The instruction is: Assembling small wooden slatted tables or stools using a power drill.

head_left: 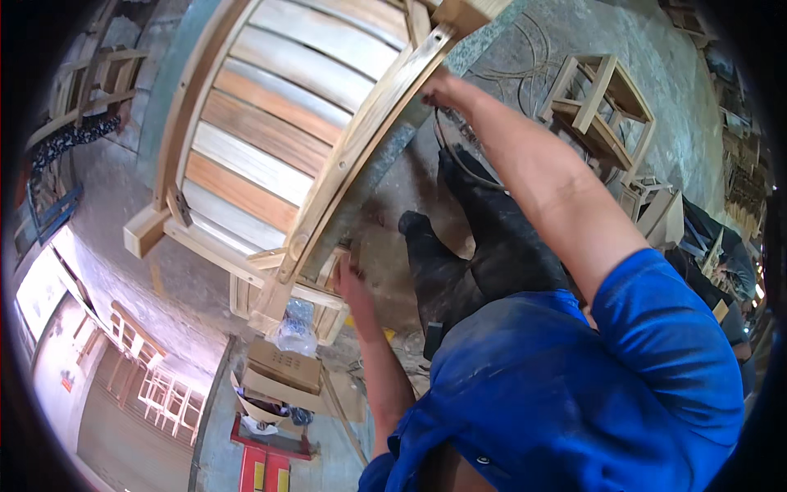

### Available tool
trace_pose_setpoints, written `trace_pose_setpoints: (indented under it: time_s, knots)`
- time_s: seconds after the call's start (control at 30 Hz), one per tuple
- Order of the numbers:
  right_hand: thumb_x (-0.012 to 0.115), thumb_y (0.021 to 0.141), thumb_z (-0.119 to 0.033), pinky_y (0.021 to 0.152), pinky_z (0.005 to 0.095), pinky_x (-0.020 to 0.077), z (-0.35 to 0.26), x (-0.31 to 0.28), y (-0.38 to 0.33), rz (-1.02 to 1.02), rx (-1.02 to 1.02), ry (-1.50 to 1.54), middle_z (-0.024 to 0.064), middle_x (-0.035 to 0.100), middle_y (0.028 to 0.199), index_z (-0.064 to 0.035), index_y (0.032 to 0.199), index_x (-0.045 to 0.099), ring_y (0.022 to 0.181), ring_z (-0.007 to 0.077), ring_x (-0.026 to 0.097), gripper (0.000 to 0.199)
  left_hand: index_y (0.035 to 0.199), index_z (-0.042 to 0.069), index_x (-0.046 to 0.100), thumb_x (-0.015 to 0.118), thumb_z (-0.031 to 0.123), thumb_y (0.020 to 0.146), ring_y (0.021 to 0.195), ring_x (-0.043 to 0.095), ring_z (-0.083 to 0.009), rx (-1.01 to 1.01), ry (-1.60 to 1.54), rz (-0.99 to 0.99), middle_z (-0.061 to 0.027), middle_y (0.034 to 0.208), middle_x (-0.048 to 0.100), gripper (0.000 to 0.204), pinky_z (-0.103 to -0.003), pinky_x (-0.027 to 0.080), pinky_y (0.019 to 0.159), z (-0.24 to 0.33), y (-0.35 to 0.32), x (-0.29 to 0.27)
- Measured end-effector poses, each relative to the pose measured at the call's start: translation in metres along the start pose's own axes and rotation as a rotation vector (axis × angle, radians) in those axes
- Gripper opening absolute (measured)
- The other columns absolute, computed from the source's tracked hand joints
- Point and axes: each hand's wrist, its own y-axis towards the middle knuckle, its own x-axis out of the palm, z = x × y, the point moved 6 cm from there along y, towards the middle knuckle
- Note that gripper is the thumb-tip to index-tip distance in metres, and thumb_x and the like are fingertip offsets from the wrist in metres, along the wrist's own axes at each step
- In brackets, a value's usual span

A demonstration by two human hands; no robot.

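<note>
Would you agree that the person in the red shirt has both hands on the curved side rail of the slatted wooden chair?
Not quite: the shirt is blue, not red, as the head view shows. The rest holds: the left hand is on the lower end of the curved side rail of the slatted wooden chair, and the right hand grips it higher up.
</note>
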Motion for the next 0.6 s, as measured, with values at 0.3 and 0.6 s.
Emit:
trace_pose_setpoints:
  time_s: [0.3, 0.6]
  knots:
    - [0.059, 0.08, -0.03, 0.076, 0.0368, 0.0551, 0.053, 0.005, -0.007, -0.18, 0.564, 0.563, 0.012, 0.067, 0.105, -0.0118, 0.109, 0.064, 0.092, 0.0267, 0.066, 0.035, 0.109, -0.004, 0.059, 0.053, 0.016, 0.094, 0.085, 0.056, -0.0207, 0.557, -0.053, 0.492, -0.0122, 0.101, 0.059, 0.026, -0.033, 0.047, 0.073, 0.129, -0.084, -0.09]
    - [0.07, 0.072, -0.025, 0.078, 0.0436, 0.0507, -0.025, -0.132, -0.113, -0.151, 0.361, 0.746, 0.0196, 0.067, 0.095, -0.0079, 0.097, 0.066, 0.093, 0.0371, 0.063, 0.031, 0.13, 0.001, 0.048, 0.077, 0.042, 0.069, 0.125, 0.039, -0.0414, 1.373, 1.161, 0.225, -0.0273, 0.136, 0.04, 0.078, -0.05, 0.031, 0.104, 0.282, -0.191, 0.134]
